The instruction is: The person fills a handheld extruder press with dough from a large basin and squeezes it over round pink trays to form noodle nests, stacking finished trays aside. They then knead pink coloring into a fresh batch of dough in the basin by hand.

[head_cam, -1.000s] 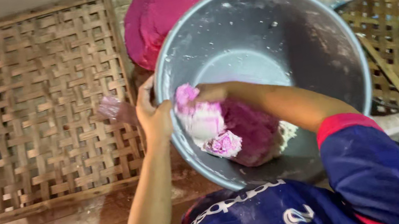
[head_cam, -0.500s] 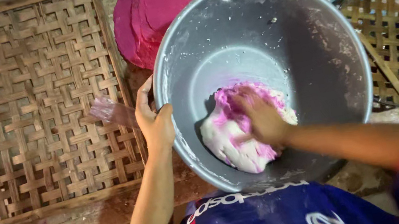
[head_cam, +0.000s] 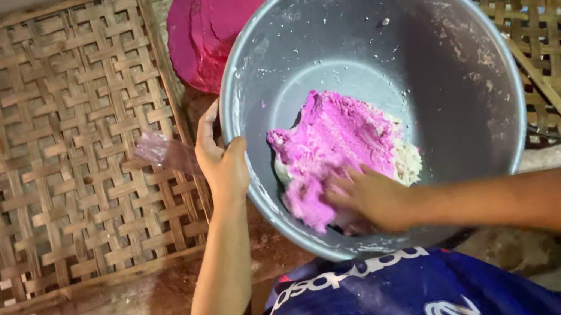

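Inside the grey basin [head_cam: 384, 49], right hand [head_cam: 367, 196] pressed flat, seemingly open, into pink dough [head_cam: 332, 149]; left hand [head_cam: 222, 163] gripped the rim. Best kneaded with steady bracing, folding white patches inward.

The right hand [head_cam: 367, 196] is blurred, its fingers sunk in pink dough [head_cam: 329, 153].

No packages, labels, signs or screens are seen. Printed matter is found only on the person's dark blue shirt [head_cam: 389, 306] at the bottom edge: a curved white band of lettering near the collar and a small white emblem below it.
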Tool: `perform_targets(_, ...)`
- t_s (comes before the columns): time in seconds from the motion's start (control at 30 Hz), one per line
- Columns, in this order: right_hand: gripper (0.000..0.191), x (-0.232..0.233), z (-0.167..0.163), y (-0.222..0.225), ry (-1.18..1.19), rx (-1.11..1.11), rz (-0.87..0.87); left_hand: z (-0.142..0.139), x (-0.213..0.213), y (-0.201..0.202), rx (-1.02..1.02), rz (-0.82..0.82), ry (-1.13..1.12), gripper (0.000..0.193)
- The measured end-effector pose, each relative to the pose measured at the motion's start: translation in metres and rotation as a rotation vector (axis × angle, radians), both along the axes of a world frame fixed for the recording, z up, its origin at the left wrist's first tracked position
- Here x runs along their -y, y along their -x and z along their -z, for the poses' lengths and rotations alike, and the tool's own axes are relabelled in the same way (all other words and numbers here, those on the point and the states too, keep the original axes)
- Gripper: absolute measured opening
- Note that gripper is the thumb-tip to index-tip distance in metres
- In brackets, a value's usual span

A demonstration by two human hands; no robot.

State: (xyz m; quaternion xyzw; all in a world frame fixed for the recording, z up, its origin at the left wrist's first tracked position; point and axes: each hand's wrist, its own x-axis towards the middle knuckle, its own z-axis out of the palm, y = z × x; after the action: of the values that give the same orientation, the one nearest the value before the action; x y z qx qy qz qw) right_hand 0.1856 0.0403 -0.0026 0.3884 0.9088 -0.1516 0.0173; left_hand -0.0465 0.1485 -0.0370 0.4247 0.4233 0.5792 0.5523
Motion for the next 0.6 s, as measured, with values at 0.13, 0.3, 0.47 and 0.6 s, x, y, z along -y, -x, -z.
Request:
perform_targets(0.13, 0.065, 0.004, 0.047, -0.007, 0.049, -0.006, 0.001, 0.002, 0.001, -0.001, 0.003, -0.008, 0.032, 0.066)
perform_targets(0.3, 0.028, -0.102, 0.085, 0.039, 0.266, 0.283, 0.083, 0.004, -0.004, 0.002, -0.026, -0.025, 0.023, 0.064)
perform_targets(0.47, 0.054, -0.095, 0.053, 0.043, 0.253, 0.170, 0.146, 0.007, -0.007, 0.002, 0.001, -0.016, -0.022, 0.063)
perform_targets(0.6, 0.040, -0.049, 0.021, -0.028, 0.668, 0.105, 0.033, 0.009, -0.007, 0.001, -0.039, -0.022, -0.026, 0.063)
